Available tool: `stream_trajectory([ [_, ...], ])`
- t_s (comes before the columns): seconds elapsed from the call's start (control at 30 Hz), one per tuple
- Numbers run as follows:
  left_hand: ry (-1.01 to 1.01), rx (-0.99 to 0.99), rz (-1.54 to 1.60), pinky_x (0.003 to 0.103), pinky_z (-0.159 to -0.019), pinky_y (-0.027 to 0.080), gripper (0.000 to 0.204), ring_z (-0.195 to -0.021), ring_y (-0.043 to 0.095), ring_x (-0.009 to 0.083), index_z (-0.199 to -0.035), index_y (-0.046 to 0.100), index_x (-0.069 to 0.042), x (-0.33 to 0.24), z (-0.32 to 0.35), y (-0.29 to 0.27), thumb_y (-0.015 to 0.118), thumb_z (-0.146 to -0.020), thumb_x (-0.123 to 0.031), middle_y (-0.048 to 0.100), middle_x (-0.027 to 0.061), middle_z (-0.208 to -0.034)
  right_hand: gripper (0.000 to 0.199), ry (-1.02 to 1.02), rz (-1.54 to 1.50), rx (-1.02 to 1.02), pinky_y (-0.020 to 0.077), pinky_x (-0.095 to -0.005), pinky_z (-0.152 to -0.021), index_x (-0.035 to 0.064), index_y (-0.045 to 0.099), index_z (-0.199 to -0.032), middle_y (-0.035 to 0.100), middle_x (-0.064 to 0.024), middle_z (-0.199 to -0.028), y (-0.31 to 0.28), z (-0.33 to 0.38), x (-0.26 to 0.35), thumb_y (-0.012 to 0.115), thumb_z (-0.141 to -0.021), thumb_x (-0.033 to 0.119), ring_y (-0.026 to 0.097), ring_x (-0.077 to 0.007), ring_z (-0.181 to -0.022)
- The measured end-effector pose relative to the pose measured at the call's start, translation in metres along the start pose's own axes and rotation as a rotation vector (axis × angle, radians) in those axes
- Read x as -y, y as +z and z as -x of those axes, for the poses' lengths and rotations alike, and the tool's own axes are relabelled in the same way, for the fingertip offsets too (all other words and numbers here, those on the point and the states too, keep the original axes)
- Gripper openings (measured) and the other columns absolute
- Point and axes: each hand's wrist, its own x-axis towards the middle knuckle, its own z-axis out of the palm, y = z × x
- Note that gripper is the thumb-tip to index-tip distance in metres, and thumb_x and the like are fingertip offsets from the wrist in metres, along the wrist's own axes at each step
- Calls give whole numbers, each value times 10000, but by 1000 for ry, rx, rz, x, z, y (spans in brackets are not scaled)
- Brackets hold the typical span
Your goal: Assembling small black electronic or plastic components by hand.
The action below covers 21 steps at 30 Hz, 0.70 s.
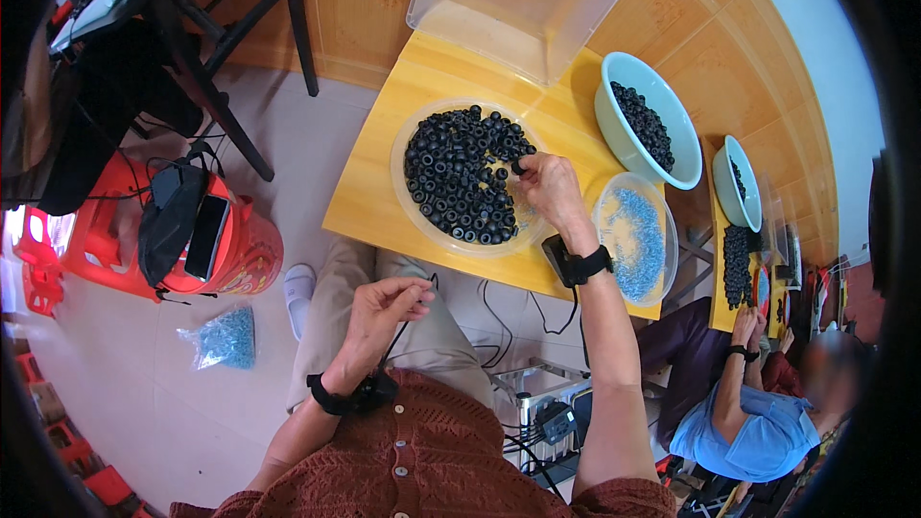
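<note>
Right hand [554, 194] nearer the rings [451, 177]

Black rings lie in a tray [397, 165] mid-frame, left of the right hand, which pinches one dark piece [519, 168]. The left hand [384, 313] is lower, farther off, fingertips nearly together; cannot tell if it holds anything.

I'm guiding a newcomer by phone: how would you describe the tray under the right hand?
Find the yellow table at the centre of the view. On it lies a shallow, see-through round tray spread with black ring-shaped pieces, the right hand over its right edge. Unlike the table's deeper pale-blue bowl, it is see-through; unlike the smaller clear dish of blue pieces, it holds mostly black ones.
</note>
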Motion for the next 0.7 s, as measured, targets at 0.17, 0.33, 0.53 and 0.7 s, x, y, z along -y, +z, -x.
stream_trajectory([
  [0.17, 3, -1, -7, 226, -673, 491, 225, -727, 592, 108, -1017, 609, 27, 1, 1, 0, 527, -892, -142, 636, 85, -875, 271, 24, 129, 99, 484, -367, -765, -22, 647, -904, 615, -216, -905, -2, 2, 15, 617, -638, 23, 600, -323, -861],
  [0.33, -13, 2, -18, 230, -686, 494, 219, -735, 595, 109, -1010, 608, 22, 1, 0, -1, 519, -895, -141, 637, 81, -879, 277, 22, 184, 81, 460, -385, -834, -19, 648, -904, 571, -263, -1024, 3, 6, 8, 627, -633, 32, 553, -351, -982],
  [0.53, -12, 10, -18, 230, -688, 495, 218, -733, 595, 108, -1015, 606, 23, 2, 0, -2, 519, -894, -137, 638, 82, -879, 247, 1, 160, 32, 463, -402, -819, -16, 648, -866, 591, -236, -962, 3, 8, 11, 623, -624, 27, 567, -358, -937],
  [0.7, -13, 9, -12, 224, -678, 493, 216, -721, 593, 104, -1025, 608, 24, 1, 0, -1, 524, -890, -123, 638, 83, -874, 144, -133, 261, -48, 454, -389, -697, -3, 628, -793, 548, -149, -839, 3, 14, 14, 620, -656, 39, 525, -318, -835],
])
